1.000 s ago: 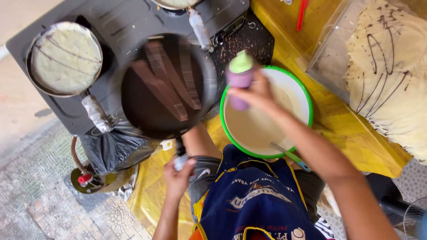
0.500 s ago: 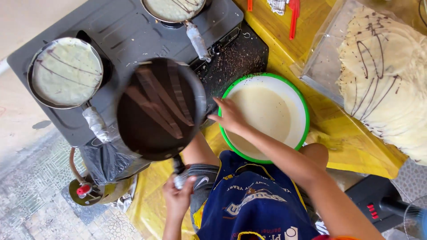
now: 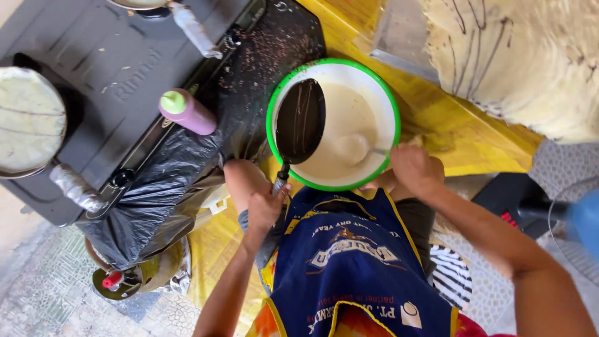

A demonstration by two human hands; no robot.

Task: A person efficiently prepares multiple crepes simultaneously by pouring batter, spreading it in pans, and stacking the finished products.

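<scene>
My left hand (image 3: 267, 207) grips the handle of a small dark pan (image 3: 300, 120), which is tilted on edge over a white bowl with a green rim (image 3: 392, 106). Thin dark streaks run across the pan's face. The bowl holds pale batter (image 3: 349, 112). My right hand (image 3: 415, 170) rests at the bowl's near right rim, closed on the thin handle of a ladle (image 3: 351, 148) dipped in the batter. A purple squeeze bottle with a green cap (image 3: 187, 111) lies on the stove to the left, apart from both hands.
A dark stove (image 3: 118, 68) carries a second pan with a pale crepe (image 3: 28, 118) at the left. A black plastic bag (image 3: 150, 200) hangs off its front above a gas cylinder (image 3: 118, 281). A stack of streaked crepes (image 3: 530, 56) sits at the upper right on a yellow tabletop (image 3: 462, 140).
The pan has moved from above the stove to over the bowl and tipped on edge. My right hand let go of the purple bottle and now holds the ladle.
</scene>
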